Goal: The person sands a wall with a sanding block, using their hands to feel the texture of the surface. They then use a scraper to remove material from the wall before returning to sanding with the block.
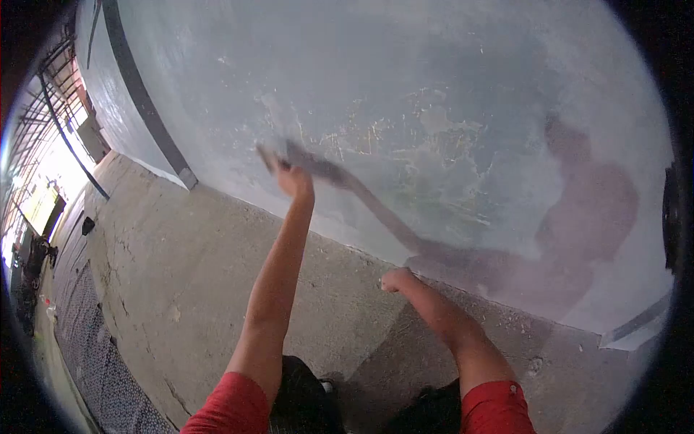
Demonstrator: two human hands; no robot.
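My left hand (295,181) is stretched out to the wall (405,65), its fingers closed around a flat tan tool (267,158). Motion blurs the tool, so its exact kind cannot be told; it is at the wall surface. The grey wall has a rough patch of flaked paint (441,134) to the right of that hand. Lower down, near the foot of the wall, my right hand (396,279) is curled into a fist above the floor. The inside of the fist is hidden.
The concrete floor (202,253) meets the wall along a slanting edge. A dark vertical strip (141,90) runs down the wall at left. Patterned matting (108,362) lies at lower left, and a dark pole (69,137) stands near the bright opening. My shadow (593,210) falls on the wall.
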